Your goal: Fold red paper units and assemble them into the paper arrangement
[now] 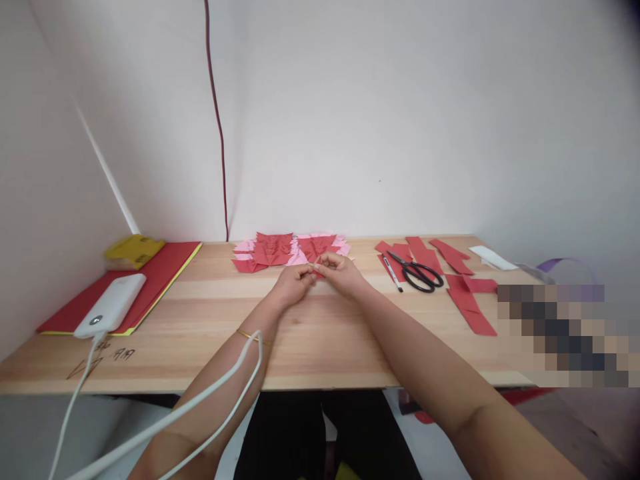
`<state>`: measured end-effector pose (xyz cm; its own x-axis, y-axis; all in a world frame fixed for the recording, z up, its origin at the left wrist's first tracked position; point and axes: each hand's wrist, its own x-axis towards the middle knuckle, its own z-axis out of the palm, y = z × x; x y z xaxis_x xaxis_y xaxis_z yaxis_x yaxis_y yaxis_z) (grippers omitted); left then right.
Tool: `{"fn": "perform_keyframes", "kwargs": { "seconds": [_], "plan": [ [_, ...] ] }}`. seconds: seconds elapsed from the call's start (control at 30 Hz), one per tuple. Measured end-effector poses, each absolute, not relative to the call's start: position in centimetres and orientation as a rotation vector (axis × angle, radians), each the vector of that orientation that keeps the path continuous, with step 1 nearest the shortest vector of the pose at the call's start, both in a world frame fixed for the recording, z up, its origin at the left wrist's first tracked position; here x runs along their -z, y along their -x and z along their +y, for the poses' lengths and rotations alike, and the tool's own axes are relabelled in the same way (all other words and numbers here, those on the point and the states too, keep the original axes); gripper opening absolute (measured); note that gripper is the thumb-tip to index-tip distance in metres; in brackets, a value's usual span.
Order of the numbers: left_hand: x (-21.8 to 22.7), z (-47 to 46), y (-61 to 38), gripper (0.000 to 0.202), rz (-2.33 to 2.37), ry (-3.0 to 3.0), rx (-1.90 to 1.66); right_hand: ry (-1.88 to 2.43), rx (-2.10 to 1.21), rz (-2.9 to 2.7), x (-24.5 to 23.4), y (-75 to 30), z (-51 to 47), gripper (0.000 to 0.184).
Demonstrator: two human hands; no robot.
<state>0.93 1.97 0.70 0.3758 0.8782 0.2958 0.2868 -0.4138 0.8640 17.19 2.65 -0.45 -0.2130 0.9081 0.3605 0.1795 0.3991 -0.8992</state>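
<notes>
My left hand and my right hand meet over the middle of the table, fingers pinched together. Between the fingertips shows a small bit of red paper, mostly hidden by the fingers. Just behind the hands, against the wall, lie folded red paper pieces with pointed ends, mixed with folded pink paper pieces. To the right are black-handled scissors, partly on cut red paper strips, with a white pen beside them.
At left, red sheets with yellow edges carry a white power bank and a yellow packet. Its white cable runs down; another cable loop crosses my left forearm. More red strips and a white item lie right, beside a blurred patch.
</notes>
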Motion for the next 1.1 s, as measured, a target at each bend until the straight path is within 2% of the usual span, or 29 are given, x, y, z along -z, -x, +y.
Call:
{"fn": "perform_keyframes", "kwargs": {
  "seconds": [0.33, 0.6, 0.73, 0.9, 1.1],
  "plan": [
    [-0.42, 2.09, -0.54, 0.013, 0.948, -1.913, -0.93, 1.137, -0.703, -1.717, -0.26, -17.15, 1.98, 0.035],
    [-0.39, 2.01, -0.74, 0.016, 1.044, -1.784, -0.959, 1.059, -0.966, -1.467, 0.12, -17.28, 2.86, 0.044],
    [-0.43, 2.01, -1.17, 0.022, 1.023, -1.505, -1.098, 1.013, -1.097, -1.417, 0.23, -17.02, 2.74, 0.034],
    [-0.04, 2.33, -1.31, 0.026, 0.949, -1.399, -1.144, 0.931, -1.061, -1.481, 0.32, -16.69, 2.39, 0.024],
    [0.25, 2.5, -1.13, 0.021, 0.941, -1.46, -1.141, 0.956, -1.026, -1.535, 0.1, -16.56, 2.33, 0.029]
  ]
}}
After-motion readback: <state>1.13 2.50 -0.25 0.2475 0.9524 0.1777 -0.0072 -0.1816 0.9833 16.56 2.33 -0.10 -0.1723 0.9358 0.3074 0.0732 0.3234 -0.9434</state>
